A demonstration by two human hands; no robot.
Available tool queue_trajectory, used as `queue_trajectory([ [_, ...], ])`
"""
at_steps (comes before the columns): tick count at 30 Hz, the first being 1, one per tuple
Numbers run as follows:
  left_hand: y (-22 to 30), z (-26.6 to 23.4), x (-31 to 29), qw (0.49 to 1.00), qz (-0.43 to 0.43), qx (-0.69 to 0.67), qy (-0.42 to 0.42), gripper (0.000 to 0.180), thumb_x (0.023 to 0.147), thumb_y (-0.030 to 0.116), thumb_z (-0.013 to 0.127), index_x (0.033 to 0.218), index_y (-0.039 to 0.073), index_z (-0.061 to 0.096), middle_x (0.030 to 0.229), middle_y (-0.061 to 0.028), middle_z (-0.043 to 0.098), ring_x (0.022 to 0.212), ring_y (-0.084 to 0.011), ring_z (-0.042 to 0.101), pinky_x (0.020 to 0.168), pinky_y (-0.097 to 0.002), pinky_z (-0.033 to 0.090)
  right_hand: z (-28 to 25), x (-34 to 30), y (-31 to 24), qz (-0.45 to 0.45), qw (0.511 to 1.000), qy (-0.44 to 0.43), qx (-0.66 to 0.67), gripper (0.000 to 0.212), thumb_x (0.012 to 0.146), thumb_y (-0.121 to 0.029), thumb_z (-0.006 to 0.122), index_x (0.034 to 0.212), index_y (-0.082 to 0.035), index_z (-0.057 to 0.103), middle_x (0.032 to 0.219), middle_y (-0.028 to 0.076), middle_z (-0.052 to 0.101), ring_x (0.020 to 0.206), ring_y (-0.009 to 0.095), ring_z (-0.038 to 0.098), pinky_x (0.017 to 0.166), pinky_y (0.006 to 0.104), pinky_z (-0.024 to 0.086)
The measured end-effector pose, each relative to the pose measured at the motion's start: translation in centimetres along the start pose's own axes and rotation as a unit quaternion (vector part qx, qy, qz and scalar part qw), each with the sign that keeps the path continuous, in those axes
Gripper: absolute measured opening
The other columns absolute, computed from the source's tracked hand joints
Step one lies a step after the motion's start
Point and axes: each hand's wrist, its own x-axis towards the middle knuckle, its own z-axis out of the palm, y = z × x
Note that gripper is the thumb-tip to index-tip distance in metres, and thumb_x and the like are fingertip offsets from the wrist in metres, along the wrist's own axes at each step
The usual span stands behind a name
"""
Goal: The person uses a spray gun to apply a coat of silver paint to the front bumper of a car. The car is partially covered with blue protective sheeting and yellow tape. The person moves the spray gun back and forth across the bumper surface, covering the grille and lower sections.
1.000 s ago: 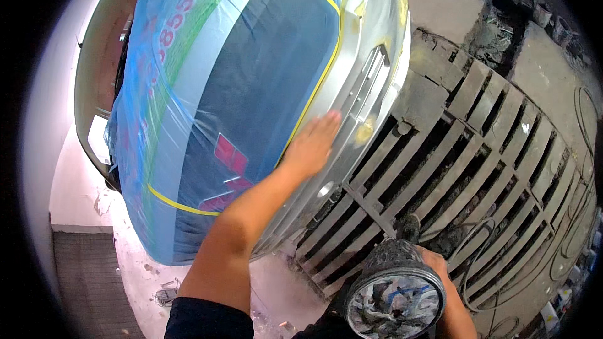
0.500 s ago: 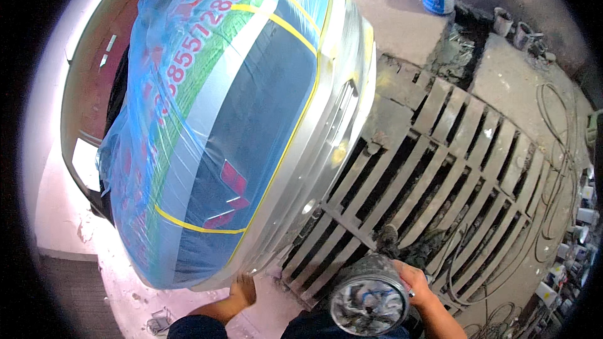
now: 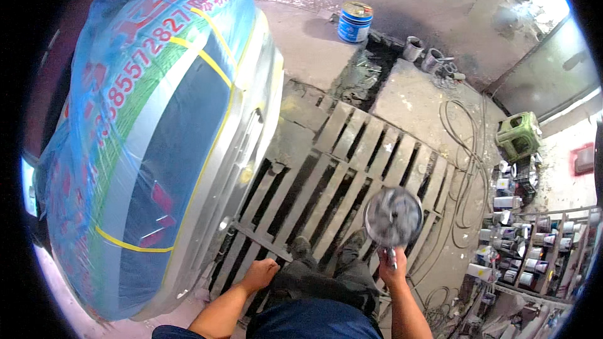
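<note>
My right hand grips the handle of a paint spray gun, whose round, grey-streaked cup faces up above the slatted floor. My left hand is curled closed beside the car's lower corner, apart from it, with nothing visible in it. To the left stands the car, its bare silver bumper edge showing. Blue printed plastic film covers the rest, held by yellow tape, over a dark blue masked panel.
Under my feet lies a slatted grate with dark gaps. A blue can and several grey cups stand beyond it. Hoses coil along the right. Further right are a green stool and a rack of paint cans.
The view has swung right, so the car sits further left. My left hand has drawn away from the bumper corner. My right hand has carried the spray gun further out in front of me.
</note>
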Motion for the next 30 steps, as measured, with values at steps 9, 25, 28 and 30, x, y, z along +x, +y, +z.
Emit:
queue_trajectory([
  [9,5.4,6.9,3.4,0.987,-0.154,0.049,0.015,0.027,0.083,0.029,0.062,0.084,0.003,0.063,0.08,-0.018,0.064,0.077,-0.0333,0.063,0.068,-0.042,0.048,-5.2,7.8,9.3,0.167,0.963,0.023,0.211,0.019,0.09,-0.016,0.059,0.104,-0.006,0.05,0.074,-0.001,0.052,0.061,0.008,0.048,0.051,0.0259,0.039],
  [25,11.1,8.9,7.4,0.972,-0.228,-0.02,0.057,0.026,0.087,0.029,0.059,0.095,0.005,0.064,0.092,-0.0143,0.066,0.088,-0.0321,0.062,0.077,-0.0419,0.048,-10.6,16.7,10.3,0.18,0.961,0.012,0.208,0.019,0.089,-0.022,0.06,0.095,-0.005,0.053,0.068,0.002,0.054,0.053,0.011,0.051,0.046,0.0274,0.039],
  [28,12.8,7.0,10.9,0.978,-0.203,-0.03,0.041,0.033,0.089,0.033,0.056,0.106,0.006,0.062,0.101,-0.0159,0.064,0.095,-0.0315,0.061,0.079,-0.042,0.047,-10.8,18.1,8.9,0.192,0.962,-0.012,0.194,0.023,0.088,-0.022,0.062,0.098,-0.002,0.056,0.071,0.003,0.058,0.056,0.011,0.054,0.048,0.0279,0.043],
  [30,12.3,5.7,14.3,0.973,-0.199,-0.109,0.04,0.041,0.09,0.039,0.052,0.114,0.007,0.059,0.109,-0.0161,0.062,0.1,-0.0301,0.059,0.082,-0.0412,0.046,-10.9,19.2,6.1,0.191,0.961,-0.039,0.195,0.025,0.087,-0.021,0.064,0.095,0.002,0.06,0.071,0.003,0.061,0.055,0.009,0.053,0.049,0.0278,0.044],
])
